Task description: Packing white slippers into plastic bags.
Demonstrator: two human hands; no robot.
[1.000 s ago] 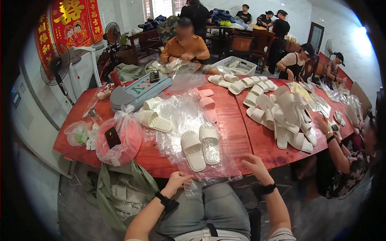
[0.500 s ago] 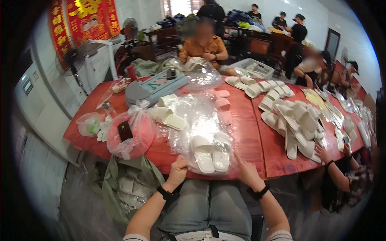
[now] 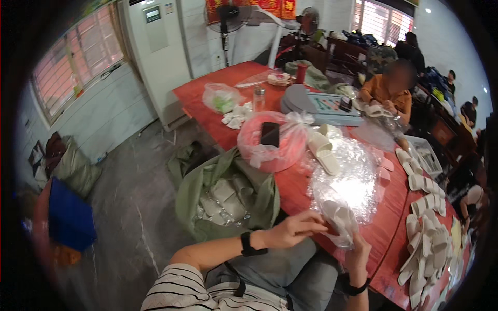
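A pair of white slippers (image 3: 340, 213) lies in a see-through plastic bag (image 3: 343, 239), raised and tilted at the table's near edge. My right hand (image 3: 358, 253) grips the bag's right side, fingers closed and partly hidden. At its left side, the bent fingers of my left hand (image 3: 300, 228) pinch the plastic edge. Just beyond the bag, shiny plastic sheets or bags (image 3: 358, 176) cover part of the red table (image 3: 293, 189). One loose white slipper (image 3: 325, 151) rests on their left edge.
A green sack (image 3: 189, 205) holding wrapped slippers stands open on the floor at my left. On the table are a pink bundle (image 3: 251, 142) with a phone (image 3: 270, 133) on it, a grey-blue device (image 3: 316, 106), pink slippers (image 3: 384, 175) and piled white slippers (image 3: 425, 243). A person (image 3: 389, 96) sits opposite.
My view has swung left, bringing the floor sack into fuller sight. The bagged slippers, flat on the table before, are now lifted and tilted between my hands.
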